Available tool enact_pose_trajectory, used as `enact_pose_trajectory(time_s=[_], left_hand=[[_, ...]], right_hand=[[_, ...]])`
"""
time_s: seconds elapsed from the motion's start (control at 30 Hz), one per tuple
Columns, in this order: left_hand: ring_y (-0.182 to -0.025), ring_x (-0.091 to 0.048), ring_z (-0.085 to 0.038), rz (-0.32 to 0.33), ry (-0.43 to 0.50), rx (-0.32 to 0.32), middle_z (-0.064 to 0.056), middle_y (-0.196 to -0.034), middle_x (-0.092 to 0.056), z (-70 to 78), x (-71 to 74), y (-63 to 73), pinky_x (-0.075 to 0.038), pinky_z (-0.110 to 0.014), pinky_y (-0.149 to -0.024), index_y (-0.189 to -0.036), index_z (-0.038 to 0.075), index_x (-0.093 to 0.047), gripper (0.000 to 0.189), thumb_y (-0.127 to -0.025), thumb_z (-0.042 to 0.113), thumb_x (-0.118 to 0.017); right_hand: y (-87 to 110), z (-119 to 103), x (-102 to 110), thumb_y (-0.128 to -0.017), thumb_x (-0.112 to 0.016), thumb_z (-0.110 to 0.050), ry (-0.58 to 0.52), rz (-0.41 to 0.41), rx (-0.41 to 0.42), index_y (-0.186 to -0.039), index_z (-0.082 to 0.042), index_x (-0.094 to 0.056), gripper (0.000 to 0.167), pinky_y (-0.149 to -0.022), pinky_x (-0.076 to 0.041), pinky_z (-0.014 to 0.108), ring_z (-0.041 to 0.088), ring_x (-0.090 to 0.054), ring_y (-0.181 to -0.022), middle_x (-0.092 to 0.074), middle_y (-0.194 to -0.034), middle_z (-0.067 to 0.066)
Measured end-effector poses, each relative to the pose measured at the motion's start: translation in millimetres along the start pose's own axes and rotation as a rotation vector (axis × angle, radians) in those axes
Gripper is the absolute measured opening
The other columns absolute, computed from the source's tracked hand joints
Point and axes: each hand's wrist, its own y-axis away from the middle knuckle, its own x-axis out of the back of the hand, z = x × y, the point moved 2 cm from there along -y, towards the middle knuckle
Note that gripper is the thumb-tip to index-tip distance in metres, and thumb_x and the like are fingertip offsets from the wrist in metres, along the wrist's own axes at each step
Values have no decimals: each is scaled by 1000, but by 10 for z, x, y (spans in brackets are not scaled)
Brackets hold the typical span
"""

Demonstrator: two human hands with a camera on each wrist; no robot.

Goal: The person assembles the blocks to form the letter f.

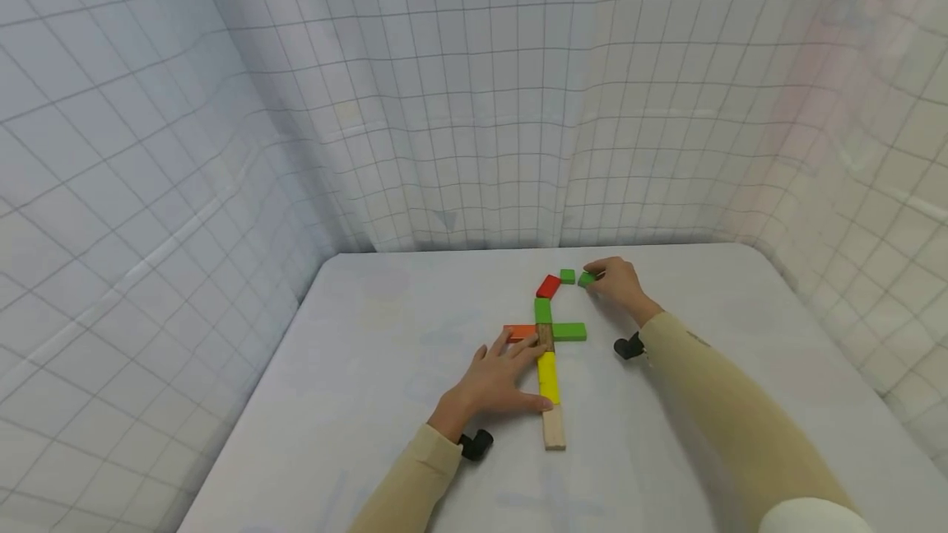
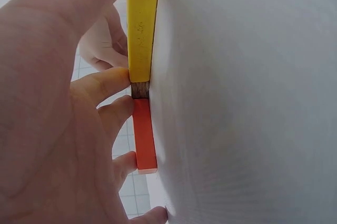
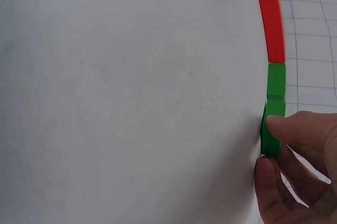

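Observation:
My right hand pinches a small green block between thumb and fingers at the table's far side. Just left of it lies another small green block, then a tilted red block. My left hand spreads over a column of blocks. Its thumb touches near the joint of the yellow block and the plain wooden block. Other fingertips rest on the dark brown block and the orange block. A green block tops the column, and a longer green block extends right.
The blocks lie on a white-covered table. Pale grid-patterned curtains enclose its back and sides. A black wrist device sits at the left wrist, and another black device at the right.

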Motion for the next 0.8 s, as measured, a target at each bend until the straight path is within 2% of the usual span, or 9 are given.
enact_pose_trajectory(time_s=[0.37,0.8], left_hand=[[-154,-5,-31,12,1,-18,10,-167,-17,39,58,11,-17,-67,-114,-159,37,-29,91,-83,77,-60],[-154,-4,-30,8,11,-20,10,-167,-18,23,36,20,-17,-67,-114,-159,35,-30,91,-83,76,-62]], right_hand=[[-33,-4,7,-87,-73,-2,12,-14,-5,-130,3,-65,44,-90,-53,45,32,-64,-107,-67,-122,20],[-8,-23,-28,-86,-75,-4,37,-16,16,-129,4,-66,45,-92,-51,47,34,-63,-106,-68,-119,21]])
